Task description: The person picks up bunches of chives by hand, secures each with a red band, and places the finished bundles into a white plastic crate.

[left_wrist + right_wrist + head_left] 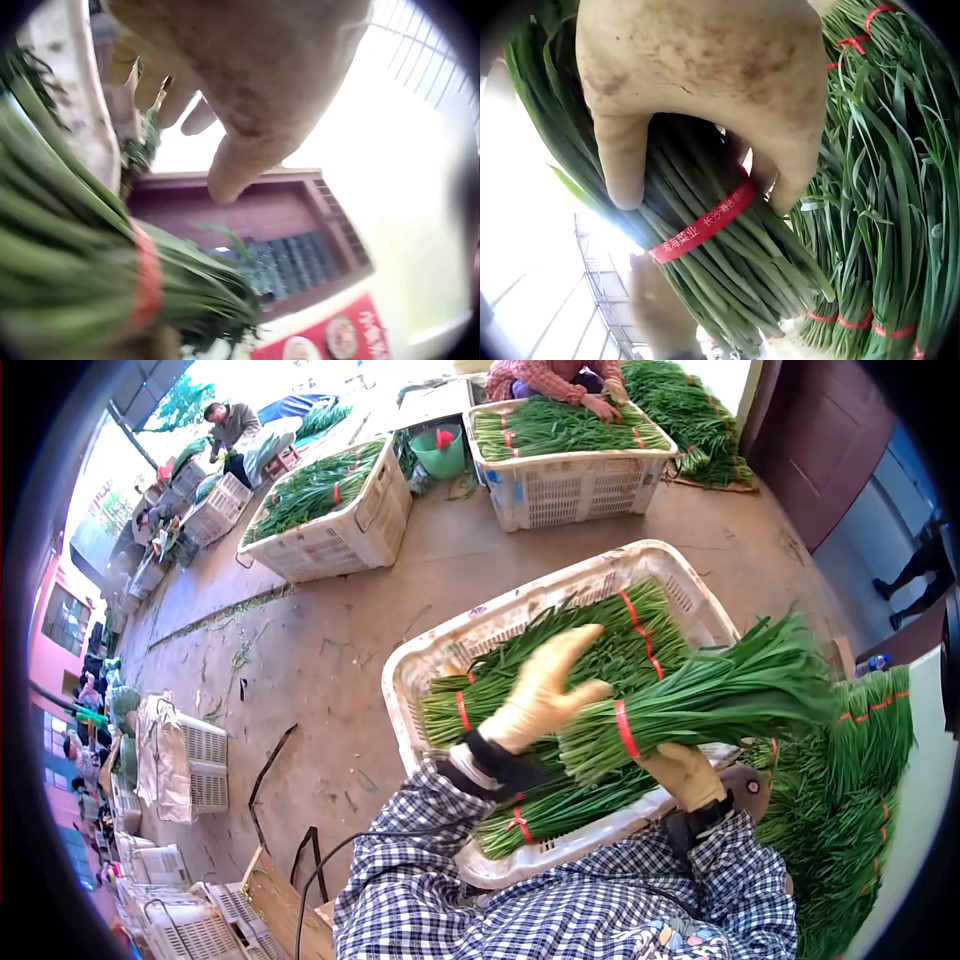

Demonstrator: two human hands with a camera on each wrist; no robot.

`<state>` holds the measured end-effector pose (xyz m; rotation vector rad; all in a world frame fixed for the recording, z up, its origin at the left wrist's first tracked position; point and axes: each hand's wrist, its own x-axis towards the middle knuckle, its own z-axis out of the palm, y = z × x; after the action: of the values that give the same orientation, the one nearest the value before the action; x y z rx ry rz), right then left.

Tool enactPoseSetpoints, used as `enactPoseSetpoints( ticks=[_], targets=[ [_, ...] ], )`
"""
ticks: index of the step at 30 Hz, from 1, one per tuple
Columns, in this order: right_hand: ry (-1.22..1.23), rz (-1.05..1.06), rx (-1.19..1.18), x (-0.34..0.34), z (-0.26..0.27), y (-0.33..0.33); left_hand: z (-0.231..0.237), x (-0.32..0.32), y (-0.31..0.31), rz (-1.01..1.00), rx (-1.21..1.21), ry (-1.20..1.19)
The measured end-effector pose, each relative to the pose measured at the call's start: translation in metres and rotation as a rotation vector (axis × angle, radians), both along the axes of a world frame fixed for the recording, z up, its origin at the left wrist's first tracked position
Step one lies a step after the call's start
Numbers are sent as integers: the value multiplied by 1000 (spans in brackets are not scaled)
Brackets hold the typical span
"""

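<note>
A bundle of garlic chives (710, 700) with a red band round its stalks is held up over a white plastic crate (470, 618). My gloved right hand (686, 774) grips it from beneath, and in the right wrist view the thumb and fingers (622, 169) curl round the stalks beside the printed red band (705, 231). Just left of the cut ends, my gloved left hand (550, 690) has its fingers stretched out and its thumb spread, with nothing in it. Banded chive bundles (600, 635) lie in the crate below both hands.
Piled chives (840, 810) stand by the wall at right. Two more filled crates (335, 545) (575, 490) stand ahead, with a green bucket (438, 455) between them. A person in a pink top (545, 380) handles bundles. Stacked crates (205, 760) are at left.
</note>
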<state>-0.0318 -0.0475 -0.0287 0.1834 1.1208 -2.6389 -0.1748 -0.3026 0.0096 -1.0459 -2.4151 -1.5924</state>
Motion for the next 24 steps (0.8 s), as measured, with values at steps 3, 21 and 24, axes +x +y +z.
enactPoseSetpoints(
  ticks=[3, 21, 24],
  targets=[
    [-88, -52, -128, -4, -14, 6, -97, -29, -63, 407, -513, -2],
    [-24, 302, -199, -120, -51, -153, -248, 27, -93, 521, -1001, -223],
    [-80, 442, 13, -125, -65, -174, -151, 21, -75, 649, -934, -537]
  ],
)
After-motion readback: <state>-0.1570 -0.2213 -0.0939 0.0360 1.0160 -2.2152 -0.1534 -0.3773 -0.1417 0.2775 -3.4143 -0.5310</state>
